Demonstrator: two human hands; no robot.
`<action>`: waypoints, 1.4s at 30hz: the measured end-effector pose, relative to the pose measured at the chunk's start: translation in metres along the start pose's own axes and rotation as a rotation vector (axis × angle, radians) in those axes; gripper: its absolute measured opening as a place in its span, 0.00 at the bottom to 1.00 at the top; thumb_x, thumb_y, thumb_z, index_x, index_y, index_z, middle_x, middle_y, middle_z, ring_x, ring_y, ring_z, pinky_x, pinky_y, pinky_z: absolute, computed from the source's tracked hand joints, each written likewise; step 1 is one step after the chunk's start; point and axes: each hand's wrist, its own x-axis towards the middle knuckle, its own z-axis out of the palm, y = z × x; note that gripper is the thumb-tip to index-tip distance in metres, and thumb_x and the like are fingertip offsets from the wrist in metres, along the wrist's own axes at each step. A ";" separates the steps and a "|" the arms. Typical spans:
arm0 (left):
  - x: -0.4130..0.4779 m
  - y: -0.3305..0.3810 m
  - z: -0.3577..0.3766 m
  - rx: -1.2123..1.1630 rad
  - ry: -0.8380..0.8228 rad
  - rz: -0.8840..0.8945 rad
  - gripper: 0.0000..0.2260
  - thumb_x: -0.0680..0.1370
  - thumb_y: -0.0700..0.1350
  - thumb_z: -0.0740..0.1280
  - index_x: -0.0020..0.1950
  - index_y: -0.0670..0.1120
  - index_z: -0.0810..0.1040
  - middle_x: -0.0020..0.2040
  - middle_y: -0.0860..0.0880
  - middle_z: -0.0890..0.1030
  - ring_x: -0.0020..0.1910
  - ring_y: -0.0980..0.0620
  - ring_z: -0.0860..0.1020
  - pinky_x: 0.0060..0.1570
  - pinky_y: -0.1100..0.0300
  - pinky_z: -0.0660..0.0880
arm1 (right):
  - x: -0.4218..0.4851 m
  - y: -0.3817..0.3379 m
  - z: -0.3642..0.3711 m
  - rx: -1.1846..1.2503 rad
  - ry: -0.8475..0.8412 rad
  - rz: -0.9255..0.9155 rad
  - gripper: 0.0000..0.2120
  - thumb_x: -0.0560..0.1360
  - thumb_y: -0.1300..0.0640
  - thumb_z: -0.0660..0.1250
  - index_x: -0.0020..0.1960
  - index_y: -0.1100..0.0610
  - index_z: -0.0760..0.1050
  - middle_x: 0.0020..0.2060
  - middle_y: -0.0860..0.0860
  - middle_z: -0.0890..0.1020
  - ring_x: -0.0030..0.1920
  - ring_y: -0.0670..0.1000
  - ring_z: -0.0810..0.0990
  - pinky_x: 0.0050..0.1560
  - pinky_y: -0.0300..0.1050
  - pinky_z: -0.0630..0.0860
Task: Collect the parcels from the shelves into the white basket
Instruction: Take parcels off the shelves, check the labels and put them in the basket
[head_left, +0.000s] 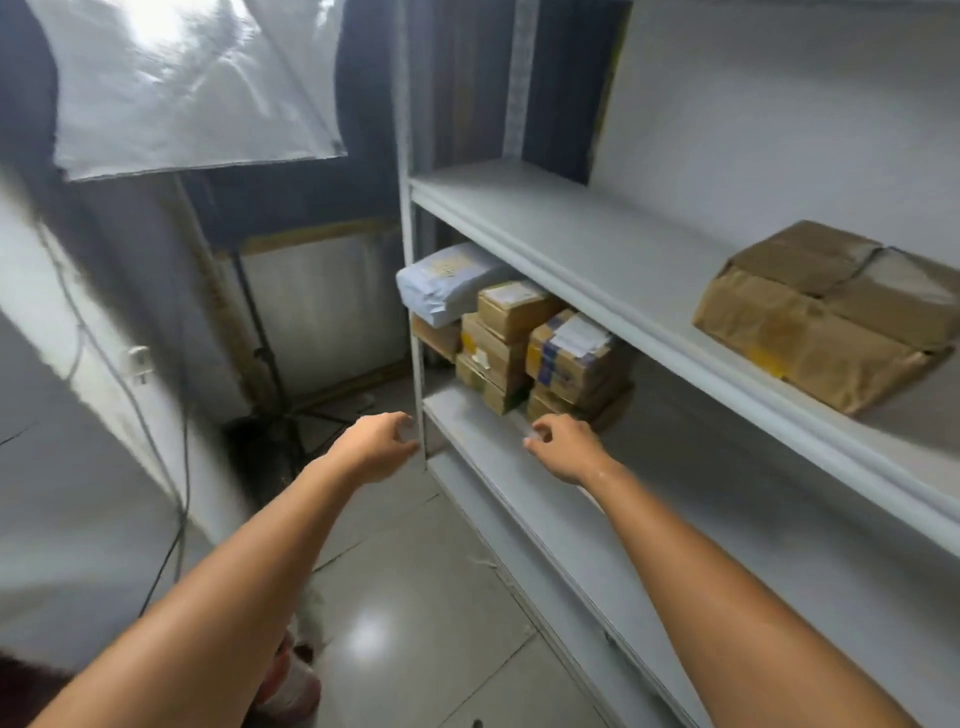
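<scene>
Several brown cardboard parcels (524, 353) are stacked at the far left end of the middle shelf (597, 525), with a pale blue bagged parcel (452, 283) lying on top of them. A large brown paper parcel (826, 317) sits on the upper shelf (597, 249) at the right. My left hand (376, 447) reaches forward beside the shelf's corner post, fingers loosely curled and holding nothing. My right hand (563, 447) hovers over the middle shelf just in front of the stack, fingers loosely curled and holding nothing. The white basket is not in view.
A softbox light (192, 83) on a black stand (270, 358) fills the left corner, with cables trailing down the white wall (78, 467). The grey tiled floor (415, 597) lies between wall and shelving. A lower shelf edge (519, 551) runs below the middle shelf.
</scene>
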 end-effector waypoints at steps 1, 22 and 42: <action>0.010 0.011 0.004 0.001 -0.007 0.022 0.18 0.76 0.55 0.66 0.65 0.54 0.75 0.59 0.49 0.80 0.57 0.48 0.78 0.56 0.56 0.75 | 0.005 0.011 -0.006 0.043 0.020 0.025 0.22 0.77 0.47 0.66 0.68 0.54 0.72 0.63 0.55 0.77 0.63 0.57 0.76 0.63 0.50 0.73; 0.203 0.158 0.022 -0.609 -0.216 0.380 0.27 0.80 0.54 0.61 0.76 0.44 0.62 0.67 0.43 0.74 0.62 0.46 0.75 0.55 0.54 0.76 | 0.131 0.050 -0.036 0.780 0.568 0.254 0.33 0.75 0.41 0.66 0.75 0.53 0.62 0.68 0.53 0.73 0.67 0.55 0.72 0.65 0.51 0.71; 0.152 0.149 0.014 -0.844 -0.314 0.197 0.11 0.79 0.47 0.66 0.60 0.55 0.72 0.45 0.57 0.81 0.36 0.60 0.82 0.27 0.70 0.75 | 0.087 0.039 -0.024 0.974 0.444 0.103 0.22 0.77 0.56 0.68 0.70 0.52 0.70 0.57 0.47 0.80 0.46 0.38 0.80 0.38 0.30 0.77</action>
